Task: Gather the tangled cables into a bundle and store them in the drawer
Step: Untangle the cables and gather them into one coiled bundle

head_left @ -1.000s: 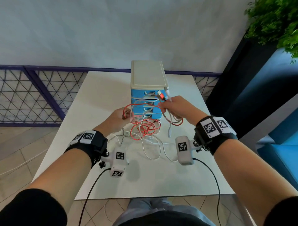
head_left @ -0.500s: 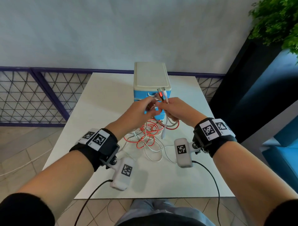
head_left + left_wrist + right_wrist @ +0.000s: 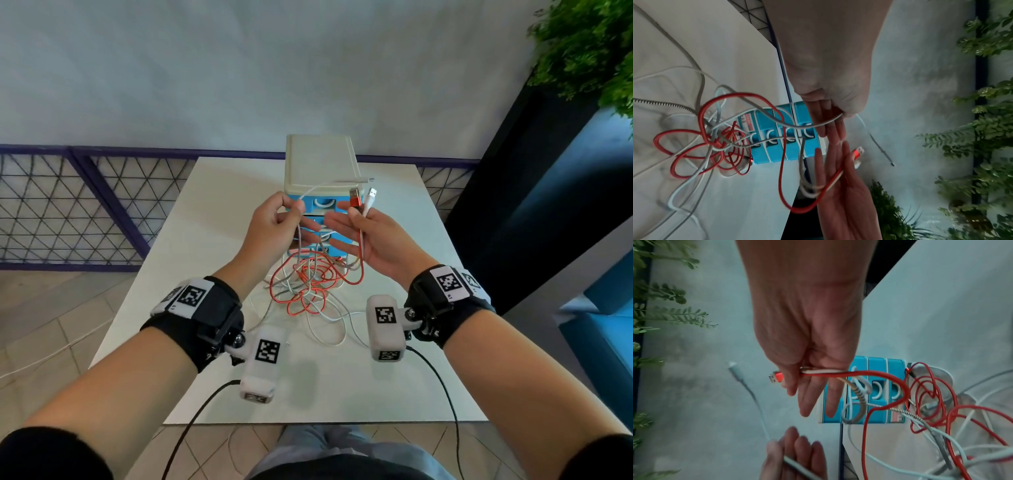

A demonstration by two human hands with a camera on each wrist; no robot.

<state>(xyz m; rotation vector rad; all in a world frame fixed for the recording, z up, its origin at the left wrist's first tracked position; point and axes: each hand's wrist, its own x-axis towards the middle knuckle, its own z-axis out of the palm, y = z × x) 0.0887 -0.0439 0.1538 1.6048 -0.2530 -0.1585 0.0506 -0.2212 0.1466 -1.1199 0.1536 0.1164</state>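
A tangle of red, white and braided cables (image 3: 308, 287) (image 3: 715, 141) (image 3: 931, 399) lies on the white table in front of a small drawer unit (image 3: 322, 161) (image 3: 774, 155) (image 3: 877, 369) with blue drawers, all closed. My right hand (image 3: 359, 222) (image 3: 803, 374), raised above the tangle, pinches two or more cables under its thumb, its fingers straight. A red USB plug (image 3: 355, 198) (image 3: 775, 377) and a white plug (image 3: 371, 193) stick up from it. My left hand (image 3: 294, 212) (image 3: 830, 113) pinches a pale grey cable whose free end (image 3: 368, 179) (image 3: 731, 365) points right.
The white table (image 3: 222, 205) has bare surface left and right of the unit. A purple mesh railing (image 3: 68, 205) runs behind and to the left. A leafy plant (image 3: 589, 44) and a blue seat (image 3: 609, 325) stand on the right.
My left hand rose from the tangle to meet the right hand, then drew away left with a grey cable end. The right hand lifted slightly and straightened its fingers, keeping the plugs.
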